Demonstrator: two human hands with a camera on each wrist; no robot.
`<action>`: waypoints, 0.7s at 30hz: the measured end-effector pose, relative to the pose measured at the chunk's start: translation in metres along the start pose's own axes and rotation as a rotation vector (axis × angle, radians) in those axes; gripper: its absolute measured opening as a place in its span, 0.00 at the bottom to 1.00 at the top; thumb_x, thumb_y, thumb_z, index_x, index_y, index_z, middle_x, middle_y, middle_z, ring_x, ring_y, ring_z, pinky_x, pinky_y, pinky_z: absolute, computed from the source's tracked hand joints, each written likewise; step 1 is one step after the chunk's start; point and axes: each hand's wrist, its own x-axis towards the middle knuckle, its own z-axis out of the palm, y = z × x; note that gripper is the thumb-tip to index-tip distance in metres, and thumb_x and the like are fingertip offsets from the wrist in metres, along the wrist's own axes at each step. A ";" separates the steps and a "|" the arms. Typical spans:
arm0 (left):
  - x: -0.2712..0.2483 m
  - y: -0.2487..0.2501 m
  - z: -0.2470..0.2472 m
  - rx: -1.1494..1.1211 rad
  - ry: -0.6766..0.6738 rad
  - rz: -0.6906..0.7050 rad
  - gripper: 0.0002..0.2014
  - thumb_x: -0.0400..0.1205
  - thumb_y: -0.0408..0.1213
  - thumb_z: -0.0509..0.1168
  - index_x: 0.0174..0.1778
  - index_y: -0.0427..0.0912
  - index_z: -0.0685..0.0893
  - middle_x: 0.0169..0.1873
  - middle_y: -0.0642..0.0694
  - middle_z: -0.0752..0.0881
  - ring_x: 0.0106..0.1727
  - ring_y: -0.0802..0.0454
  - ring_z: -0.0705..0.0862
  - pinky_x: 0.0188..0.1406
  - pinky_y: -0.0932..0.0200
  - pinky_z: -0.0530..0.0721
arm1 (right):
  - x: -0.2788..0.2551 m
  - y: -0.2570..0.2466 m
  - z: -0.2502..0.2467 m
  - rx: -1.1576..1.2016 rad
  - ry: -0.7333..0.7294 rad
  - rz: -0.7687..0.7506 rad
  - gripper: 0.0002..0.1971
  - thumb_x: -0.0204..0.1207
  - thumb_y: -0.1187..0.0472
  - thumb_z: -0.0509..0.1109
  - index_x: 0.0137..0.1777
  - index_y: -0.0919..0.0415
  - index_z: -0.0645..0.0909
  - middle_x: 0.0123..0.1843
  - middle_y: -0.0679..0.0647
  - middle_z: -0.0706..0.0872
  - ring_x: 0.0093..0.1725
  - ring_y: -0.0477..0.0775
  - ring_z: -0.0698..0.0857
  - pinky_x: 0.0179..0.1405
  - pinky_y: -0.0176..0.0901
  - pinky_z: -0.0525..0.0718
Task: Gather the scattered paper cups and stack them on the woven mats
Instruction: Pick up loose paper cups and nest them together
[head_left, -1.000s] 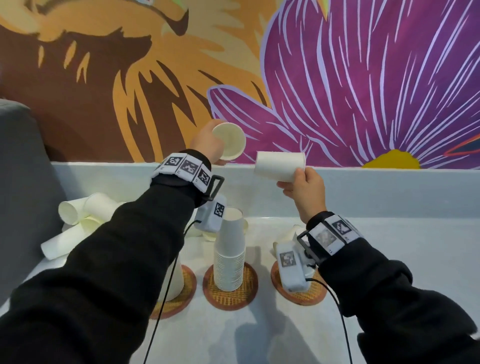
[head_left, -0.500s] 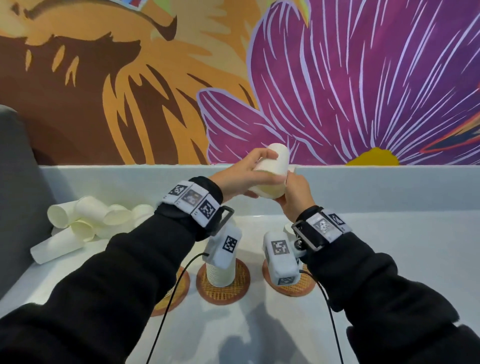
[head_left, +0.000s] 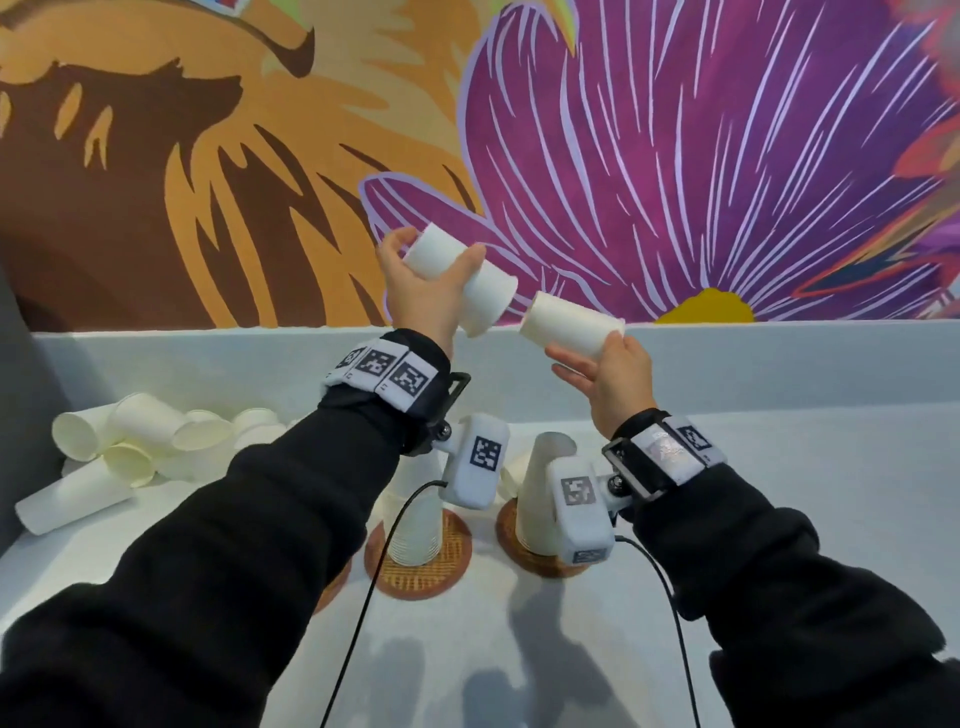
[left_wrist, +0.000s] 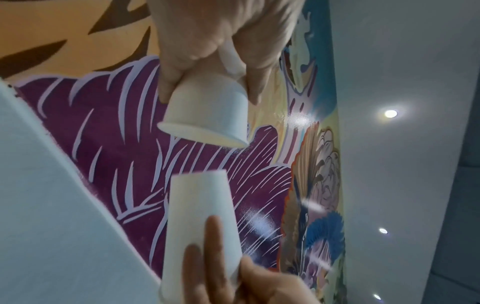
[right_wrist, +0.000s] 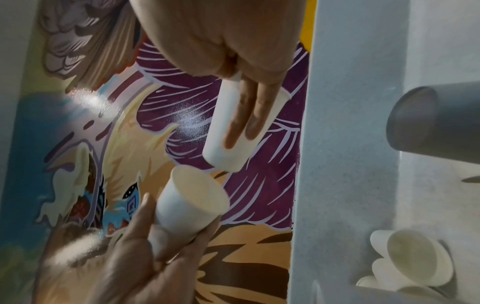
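A bright painted wall (head_left: 675, 156) of purple petals and orange stripes rises behind a pale table (head_left: 779, 519). Both hands are raised in front of it, each with a paper cup. The left hand (head_left: 415, 296) has its fingers and thumb curled round the upper cup (head_left: 462, 283), which looks to be two cups already nested, mouth tilted down toward the right. The right hand (head_left: 613, 379) holds the lower cup (head_left: 571, 330) from underneath, thumb on one side and fingers lying fairly straight along the wall of it, its closed bottom aimed at that mouth. The two are just apart, not touching.

The step in hand appears to be nesting loose cups in the air before setting them down. The next move calls for lining up the two axes so the base slides into the open mouth, then pushing gently so the thin paper does not buckle.

Below the wrists, a middle mat (head_left: 421, 571) carries a tall stack (head_left: 413, 525), and a right mat (head_left: 540, 558) holds another stack (head_left: 540, 488); a third mat at the left is mostly hidden by the sleeve. A pile of loose cups (head_left: 140, 441) lies on its sides at the far left of the table, not yet gathered.
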 end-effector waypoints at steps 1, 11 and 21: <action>-0.002 -0.003 0.004 -0.009 -0.035 -0.017 0.29 0.72 0.37 0.76 0.62 0.54 0.67 0.57 0.47 0.76 0.56 0.47 0.81 0.59 0.41 0.84 | -0.002 -0.003 -0.002 0.024 -0.031 0.030 0.12 0.87 0.62 0.45 0.64 0.64 0.65 0.56 0.64 0.80 0.30 0.53 0.89 0.37 0.46 0.90; -0.025 -0.025 0.034 0.215 -0.394 0.005 0.32 0.68 0.39 0.80 0.61 0.52 0.68 0.52 0.51 0.78 0.51 0.54 0.80 0.53 0.48 0.86 | 0.001 -0.004 -0.046 0.187 -0.254 0.501 0.23 0.88 0.49 0.45 0.70 0.66 0.66 0.14 0.51 0.76 0.08 0.44 0.59 0.24 0.37 0.86; -0.051 -0.056 0.052 0.428 -0.618 0.241 0.35 0.66 0.36 0.81 0.58 0.55 0.65 0.55 0.48 0.78 0.51 0.47 0.81 0.51 0.53 0.87 | 0.012 -0.006 -0.057 -0.277 -0.391 0.496 0.33 0.83 0.37 0.38 0.51 0.61 0.78 0.37 0.56 0.81 0.18 0.46 0.66 0.21 0.36 0.76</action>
